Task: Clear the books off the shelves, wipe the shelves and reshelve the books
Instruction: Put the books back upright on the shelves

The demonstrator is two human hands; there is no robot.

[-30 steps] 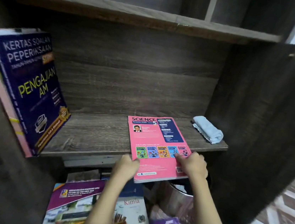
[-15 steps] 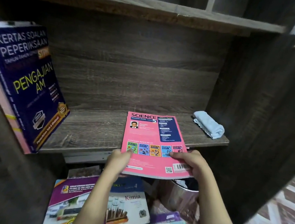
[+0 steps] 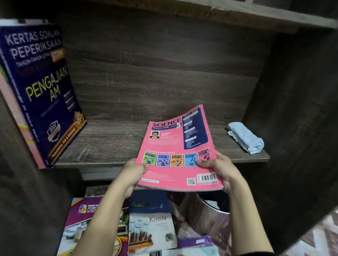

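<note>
My left hand [image 3: 134, 171] and right hand [image 3: 220, 168] pinch the near corners of the pink Science book [image 3: 178, 150], tilted above the shelf [image 3: 109, 141] at 6 o'clock, so reshelving looks barely begun: two books [image 3: 38, 90] lean at 9 o'clock, the cloth [image 3: 245, 140] lies at 3, and the floor pile [image 3: 151, 227] waits.

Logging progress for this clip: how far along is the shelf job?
Likely wiped: shelf mostly bare, blue cloth at its right end, navy book leaning at left. In hand: left hand and right hand grip the pink Science book over the shelf edge. Left: Kimia book and others piled below.
</note>
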